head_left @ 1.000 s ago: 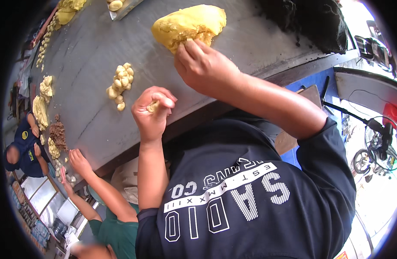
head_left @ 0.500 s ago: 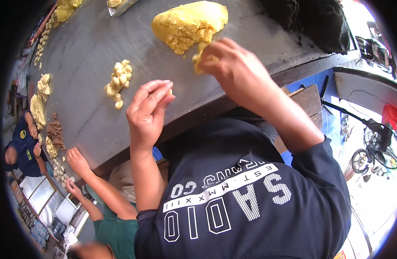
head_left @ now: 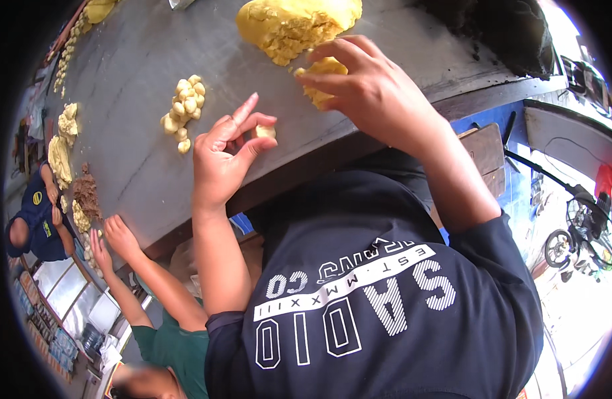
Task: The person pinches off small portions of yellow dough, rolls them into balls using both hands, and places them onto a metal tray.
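Pinching a small pale dough piece (head_left: 265,132) between thumb and forefinger, the left hand (head_left: 219,151) is raised near the counter (head_left: 136,126)'s near edge, its other fingers spread toward one o'clock. The piece looks squat; which way its long axis runs is hard to tell. At two o'clock from it, the right hand (head_left: 379,86) curls around a yellow dough chunk (head_left: 326,74), fingers partly spread and reaching toward nine o'clock. The fingers hide part of the chunk, whose visible shape runs roughly twelve to six.

At ten o'clock from the left hand lies a cluster of dough balls (head_left: 185,103), its long axis about one to seven, narrowing to one ball at the lower end. Just beyond the right hand, toward eleven, sits a large dough mound (head_left: 299,26), longest about nine to three, its broken, crumbly face turned to six.

At eight o'clock, a co-worker in green (head_left: 176,349) has both hands at the counter. Farther off, a brown crumbly mass (head_left: 86,193) and yellow lumps (head_left: 60,161) lie toward nine.
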`<control>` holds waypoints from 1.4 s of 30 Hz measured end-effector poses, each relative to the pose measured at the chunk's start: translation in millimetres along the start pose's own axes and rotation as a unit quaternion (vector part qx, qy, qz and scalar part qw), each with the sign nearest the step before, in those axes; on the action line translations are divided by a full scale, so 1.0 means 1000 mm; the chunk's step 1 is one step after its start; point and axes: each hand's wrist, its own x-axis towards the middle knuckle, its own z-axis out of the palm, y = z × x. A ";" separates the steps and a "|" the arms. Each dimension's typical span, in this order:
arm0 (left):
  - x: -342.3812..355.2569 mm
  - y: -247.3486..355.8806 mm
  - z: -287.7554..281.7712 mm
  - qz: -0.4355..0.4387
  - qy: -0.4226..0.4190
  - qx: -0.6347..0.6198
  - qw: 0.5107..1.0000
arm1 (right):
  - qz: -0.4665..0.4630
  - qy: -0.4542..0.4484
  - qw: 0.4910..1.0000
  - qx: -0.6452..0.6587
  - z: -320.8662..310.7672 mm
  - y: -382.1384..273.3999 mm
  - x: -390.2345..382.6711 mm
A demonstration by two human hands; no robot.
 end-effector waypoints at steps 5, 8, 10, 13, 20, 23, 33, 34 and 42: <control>-0.015 -0.015 0.022 0.081 0.116 -0.021 0.990 | -0.035 -0.003 0.997 -0.068 0.015 -0.002 -0.010; -0.019 -0.008 0.023 0.125 0.135 0.129 0.974 | -0.023 0.032 0.993 -0.109 0.009 -0.004 -0.014; -0.019 0.001 0.029 0.171 0.150 0.257 0.939 | -0.018 0.024 0.990 -0.137 0.009 -0.006 -0.018; -0.010 0.004 0.038 0.164 0.155 0.324 0.919 | -0.041 0.023 0.992 -0.117 0.003 -0.004 -0.007; -0.032 -0.012 0.035 0.140 0.175 0.043 0.974 | -0.017 -0.012 0.988 -0.151 0.013 0.001 0.001; -0.029 -0.005 0.029 0.185 0.161 0.244 0.938 | 0.032 -0.058 0.985 -0.161 0.004 -0.008 0.003; 0.036 0.045 0.000 -0.046 -0.027 0.369 0.928 | -0.017 -0.036 0.999 -0.025 -0.003 0.005 -0.003; 0.037 0.044 0.010 -0.047 -0.024 0.372 0.927 | -0.027 -0.043 0.997 -0.051 0.000 0.003 0.000; -0.004 0.014 0.002 0.117 0.086 0.232 0.962 | 0.036 0.021 0.999 -0.004 -0.016 -0.005 -0.013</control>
